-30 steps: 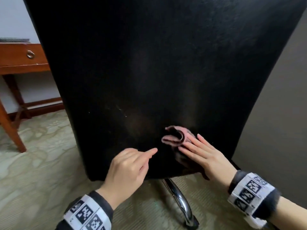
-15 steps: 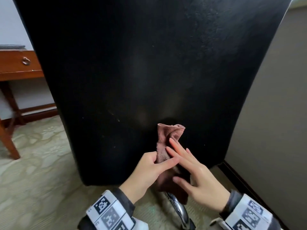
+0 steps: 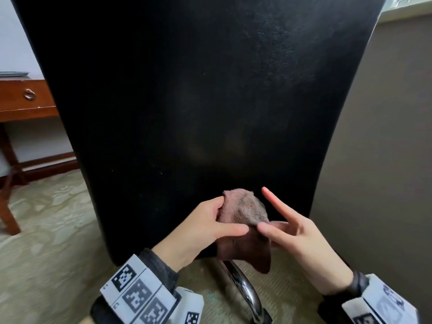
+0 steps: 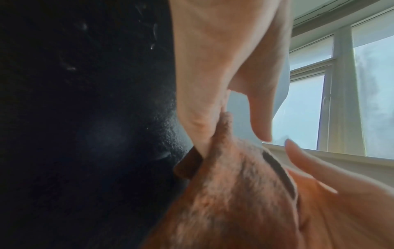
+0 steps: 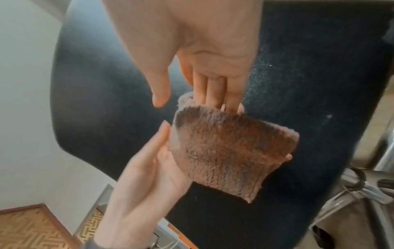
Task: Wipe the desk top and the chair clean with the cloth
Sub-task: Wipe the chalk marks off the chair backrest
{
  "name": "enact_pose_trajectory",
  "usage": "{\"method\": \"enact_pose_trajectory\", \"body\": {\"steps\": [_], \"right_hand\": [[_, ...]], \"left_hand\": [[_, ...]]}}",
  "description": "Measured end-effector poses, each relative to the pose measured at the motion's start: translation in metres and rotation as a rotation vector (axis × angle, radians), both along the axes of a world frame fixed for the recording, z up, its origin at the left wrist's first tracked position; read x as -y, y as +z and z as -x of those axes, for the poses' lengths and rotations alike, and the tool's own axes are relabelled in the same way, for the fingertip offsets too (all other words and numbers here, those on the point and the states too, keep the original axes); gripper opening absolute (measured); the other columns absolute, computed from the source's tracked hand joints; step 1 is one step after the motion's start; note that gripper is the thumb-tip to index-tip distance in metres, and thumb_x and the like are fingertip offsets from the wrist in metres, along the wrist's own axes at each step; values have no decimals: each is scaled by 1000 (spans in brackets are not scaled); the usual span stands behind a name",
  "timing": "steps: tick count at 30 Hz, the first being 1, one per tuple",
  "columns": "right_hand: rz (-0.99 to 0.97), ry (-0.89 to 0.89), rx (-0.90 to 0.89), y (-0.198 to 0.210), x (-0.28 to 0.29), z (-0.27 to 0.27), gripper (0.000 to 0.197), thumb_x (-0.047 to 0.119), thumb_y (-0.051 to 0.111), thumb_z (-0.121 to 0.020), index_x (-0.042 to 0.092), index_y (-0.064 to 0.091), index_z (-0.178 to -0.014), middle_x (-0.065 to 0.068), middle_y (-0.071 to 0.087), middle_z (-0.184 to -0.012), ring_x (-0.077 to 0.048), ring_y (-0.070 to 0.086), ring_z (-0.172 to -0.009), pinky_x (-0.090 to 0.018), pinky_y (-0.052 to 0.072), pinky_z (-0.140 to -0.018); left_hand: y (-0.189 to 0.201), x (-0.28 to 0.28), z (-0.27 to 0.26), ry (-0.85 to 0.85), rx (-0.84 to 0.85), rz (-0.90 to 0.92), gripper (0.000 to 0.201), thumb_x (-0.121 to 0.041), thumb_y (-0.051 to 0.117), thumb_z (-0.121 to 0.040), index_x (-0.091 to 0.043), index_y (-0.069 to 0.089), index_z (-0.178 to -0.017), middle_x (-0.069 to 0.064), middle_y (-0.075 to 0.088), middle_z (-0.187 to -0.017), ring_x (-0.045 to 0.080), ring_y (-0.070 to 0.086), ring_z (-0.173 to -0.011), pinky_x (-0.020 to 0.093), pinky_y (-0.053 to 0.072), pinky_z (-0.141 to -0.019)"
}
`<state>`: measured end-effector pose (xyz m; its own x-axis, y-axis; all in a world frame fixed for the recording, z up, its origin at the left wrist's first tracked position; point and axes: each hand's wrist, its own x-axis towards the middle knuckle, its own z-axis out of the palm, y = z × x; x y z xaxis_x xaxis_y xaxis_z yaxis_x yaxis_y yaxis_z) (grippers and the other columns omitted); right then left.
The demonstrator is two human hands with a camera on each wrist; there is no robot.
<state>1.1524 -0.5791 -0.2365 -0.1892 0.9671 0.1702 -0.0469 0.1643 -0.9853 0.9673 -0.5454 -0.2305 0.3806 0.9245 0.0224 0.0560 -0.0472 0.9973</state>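
The black chair back (image 3: 210, 90) fills the head view. A pinkish-brown cloth (image 3: 243, 211) is held just in front of its lower edge. My left hand (image 3: 219, 218) holds the cloth, with its fingers behind and its thumb across the lower front. In the right wrist view the cloth (image 5: 230, 151) drapes over the left hand (image 5: 149, 168). My right hand (image 3: 278, 218) has straight fingers; in its wrist view they (image 5: 213, 91) slip behind the cloth's top edge while the thumb stays just clear. Only a corner of the wooden desk (image 3: 28, 97) shows at the left.
The chair's chrome base (image 3: 245, 291) curves down below the hands. A grey wall (image 3: 385, 160) stands close on the right. Patterned carpet (image 3: 46, 242) lies at the left under the desk's legs. A window (image 4: 362, 84) shows in the left wrist view.
A second ago my right hand pressed the bunched cloth on the chair back while the left was free. The cloth has come off the chair, and the left hand has taken hold of it.
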Motion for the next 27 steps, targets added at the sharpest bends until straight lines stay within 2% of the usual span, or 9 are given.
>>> {"method": "enact_pose_trajectory", "body": {"steps": [3, 6, 8, 11, 13, 17, 20, 24, 27], "right_hand": [[-78, -26, 76, 6, -6, -1, 56, 7, 65, -79, 30, 53, -129, -4, 61, -66, -11, 55, -69, -22, 48, -68], [-64, 3, 75, 11, -10, 0, 51, 8, 56, -88, 36, 51, -130, -13, 64, -80, -17, 58, -77, -28, 50, -75], [-56, 37, 55, 13, -12, 2, 51, 12, 58, -86, 36, 50, -131, -12, 69, -94, -16, 64, -88, -26, 53, -83], [-110, -30, 125, 15, -20, 4, 55, 1, 69, -76, 19, 57, -127, 1, 70, -106, -6, 65, -97, -16, 52, -81], [-124, -135, 210, 21, -29, 2, 53, -6, 74, -70, 15, 63, -117, -3, 71, -106, -6, 66, -95, -21, 53, -85], [-119, -235, 482, 51, -49, -11, 26, 7, 78, -70, 23, 73, -90, -1, 73, -86, -12, 69, -84, -32, 55, -83], [-44, -195, 555, 77, -60, -19, 9, 14, 74, -76, 21, 71, -81, 2, 66, -93, -16, 63, -94, -35, 50, -89], [273, -56, 214, 120, -66, -25, 5, 9, 58, -89, 6, 59, -92, -7, 60, -86, -18, 56, -83, -33, 43, -80], [454, -6, 110, 149, -69, -26, 22, 16, 52, -94, 3, 59, -110, -12, 60, -98, -24, 57, -91, -39, 43, -82]], "left_hand": [[4, -2, 4, 62, -120, -105, 49, 3, 80, -67, -14, 66, -110, 5, 73, -99, 17, 69, -94, 30, 55, -86], [10, -1, 8, 127, -114, -155, 39, 6, 79, -67, -15, 70, -98, 4, 75, -90, 15, 71, -85, 22, 56, -73], [12, -3, 10, 147, -162, -197, 37, 2, 81, -66, -13, 71, -97, 4, 74, -91, 15, 70, -88, 26, 57, -77], [14, -10, 9, 164, -271, -268, 66, -27, 85, -55, -11, 66, -116, 2, 71, -105, 13, 65, -102, 38, 52, -93], [18, -12, 7, 187, -334, -333, 66, -36, 82, -55, -16, 67, -116, -4, 71, -103, 7, 65, -99, 36, 52, -93], [44, -17, 0, 230, -358, -369, 37, -15, 84, -66, -26, 72, -100, -9, 74, -81, 0, 67, -81, 25, 53, -80], [64, -22, -6, 269, -295, -286, 34, -10, 83, -66, -27, 69, -92, -8, 72, -80, 2, 65, -75, 21, 49, -72], [92, -21, -21, 368, -302, -168, 59, -20, 88, -61, -25, 47, -104, -9, 57, -104, 1, 54, -98, 11, 41, -83], [114, -21, -28, 305, -256, 142, 82, -37, 90, -52, -23, 41, -117, -10, 55, -113, 1, 51, -108, 16, 39, -91]]}}
